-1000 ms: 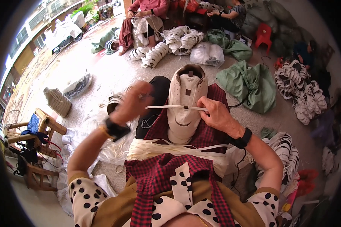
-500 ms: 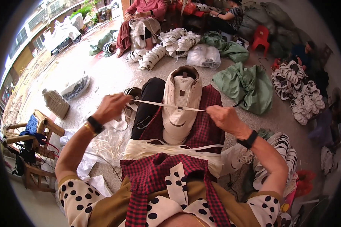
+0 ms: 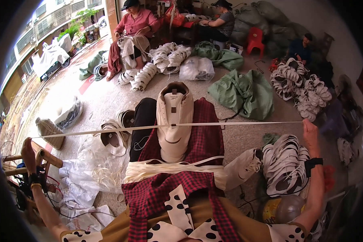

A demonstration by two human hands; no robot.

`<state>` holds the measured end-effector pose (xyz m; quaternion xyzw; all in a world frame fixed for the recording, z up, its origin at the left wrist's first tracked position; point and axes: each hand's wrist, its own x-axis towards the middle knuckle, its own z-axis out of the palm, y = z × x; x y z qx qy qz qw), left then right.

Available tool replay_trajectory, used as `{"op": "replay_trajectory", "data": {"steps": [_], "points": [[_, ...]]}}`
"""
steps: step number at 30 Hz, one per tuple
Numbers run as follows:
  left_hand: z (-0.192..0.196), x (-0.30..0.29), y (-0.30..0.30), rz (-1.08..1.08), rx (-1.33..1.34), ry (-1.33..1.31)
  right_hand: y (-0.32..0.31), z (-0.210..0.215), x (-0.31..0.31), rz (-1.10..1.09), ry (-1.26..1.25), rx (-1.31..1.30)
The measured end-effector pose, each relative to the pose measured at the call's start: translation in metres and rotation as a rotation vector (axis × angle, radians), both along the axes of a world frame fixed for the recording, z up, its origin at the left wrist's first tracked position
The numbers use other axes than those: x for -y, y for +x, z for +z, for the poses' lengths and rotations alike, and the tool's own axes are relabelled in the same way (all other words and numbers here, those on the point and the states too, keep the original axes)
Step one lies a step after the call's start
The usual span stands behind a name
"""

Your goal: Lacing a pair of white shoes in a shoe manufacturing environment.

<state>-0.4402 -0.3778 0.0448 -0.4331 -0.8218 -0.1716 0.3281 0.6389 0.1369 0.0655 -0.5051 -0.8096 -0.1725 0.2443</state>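
A cream sneaker [image 3: 179, 115] rests upright between my knees on a red-and-black checked apron [image 3: 205, 141], its toe pointing toward me. One long, flat, pale shoelace [image 3: 246, 123] runs across the front of the sneaker, through the small dark loop near its toe. Far out to the left, my left hand [image 3: 28, 152] is closed on one end of it. My right hand [image 3: 310, 135], raised at the far right, pinches the other end. The lace is pulled taut and nearly straight. Across my lap lies a bundle of similar laces [image 3: 161, 172].
White sneakers [image 3: 285, 167] stand strung together at my right, beside a single cream sneaker [image 3: 243, 165]. A bamboo stool [image 3: 48, 155] is by my left hand. Green sacks [image 3: 244, 94] and shoe piles [image 3: 304, 82] lie ahead. Several people sit farther back.
My hands have moved wide apart, from either side of the sneaker to the far left and far right. Much more of the lace is stretched out between them. The view has shifted.
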Motion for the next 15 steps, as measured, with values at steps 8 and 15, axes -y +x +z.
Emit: {"op": "replay_trajectory", "data": {"steps": [8,15], "points": [[0.007,0.024,0.031,0.083,-0.102,0.063,0.067,-0.009,-0.009,-0.402,0.221,-0.018],[-0.034,-0.061,0.103,0.319,-0.012,0.722,-0.026,-0.034,0.001,-0.287,0.815,-0.624]]}}
